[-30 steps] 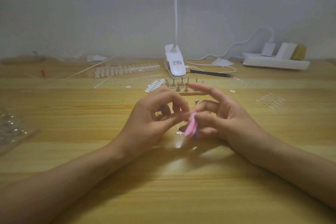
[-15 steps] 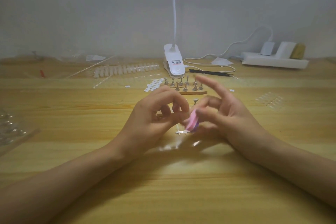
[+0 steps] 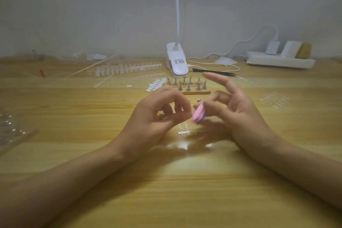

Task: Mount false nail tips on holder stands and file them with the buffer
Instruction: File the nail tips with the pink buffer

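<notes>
Your buffer sits a touch higher than before, just in front of the holder stands and clip lamp. Your right hand grips it, forefinger sticking out; your left hand pinches thumb to forefinger right beside it, can't tell on what.

Small buffer, pink top w/ purple underside, tilted, centre frame, pinched in right hand. Holder stands: several small metal pegs, upright on wooden strip, just above centre; two more loose in front. Nail tips: whitish row, upper left. Clear tips in rows, mid-right.
</notes>
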